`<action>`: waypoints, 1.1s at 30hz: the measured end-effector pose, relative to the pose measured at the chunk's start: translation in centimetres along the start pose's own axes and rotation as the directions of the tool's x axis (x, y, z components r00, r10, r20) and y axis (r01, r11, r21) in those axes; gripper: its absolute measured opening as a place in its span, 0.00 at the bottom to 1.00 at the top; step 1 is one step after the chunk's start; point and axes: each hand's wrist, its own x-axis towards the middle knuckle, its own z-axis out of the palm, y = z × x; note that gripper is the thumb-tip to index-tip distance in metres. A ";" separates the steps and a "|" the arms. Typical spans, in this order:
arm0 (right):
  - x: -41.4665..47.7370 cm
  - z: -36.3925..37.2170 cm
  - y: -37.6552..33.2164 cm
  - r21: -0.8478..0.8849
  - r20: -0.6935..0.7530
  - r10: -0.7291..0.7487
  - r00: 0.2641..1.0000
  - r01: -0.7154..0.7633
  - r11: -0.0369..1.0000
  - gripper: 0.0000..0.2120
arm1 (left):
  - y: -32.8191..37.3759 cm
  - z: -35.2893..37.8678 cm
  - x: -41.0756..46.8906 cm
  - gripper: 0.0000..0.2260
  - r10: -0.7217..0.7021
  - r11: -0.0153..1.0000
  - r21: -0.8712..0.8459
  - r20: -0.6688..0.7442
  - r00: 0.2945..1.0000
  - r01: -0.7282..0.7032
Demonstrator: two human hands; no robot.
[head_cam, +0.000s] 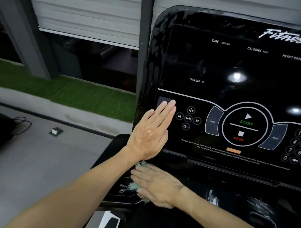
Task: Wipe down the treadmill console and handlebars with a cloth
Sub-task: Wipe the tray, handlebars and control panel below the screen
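The right hand presses flat, fingers extended leftward, pinning the cloth against the tray ledge below the console at its lower left corner. The left hand rests open, fingers pointing up, on the console's lower left edge.

Both bare arms reach forward, crossing at the wrists.

The left hand is raised with its back to the camera, open and flat, fingers straight and pressed together, pointing up and slightly right, thumb tucked out of sight. Its forearm rises from the lower left. The right hand lies lower, palm down, fingers extended and pointing left, passing just under the left wrist. It is flattened rather than clenched, with the thumb along the near edge. Its forearm runs in from the lower right corner, and the wrist is nearly straight.
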 end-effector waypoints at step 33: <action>-11.5 -1.5 4.5 0.176 0.059 0.134 0.989 -0.143 0.974 0.25 | 4.6 -0.2 0.5 0.26 -0.129 0.980 -0.154 0.003 0.992 0.128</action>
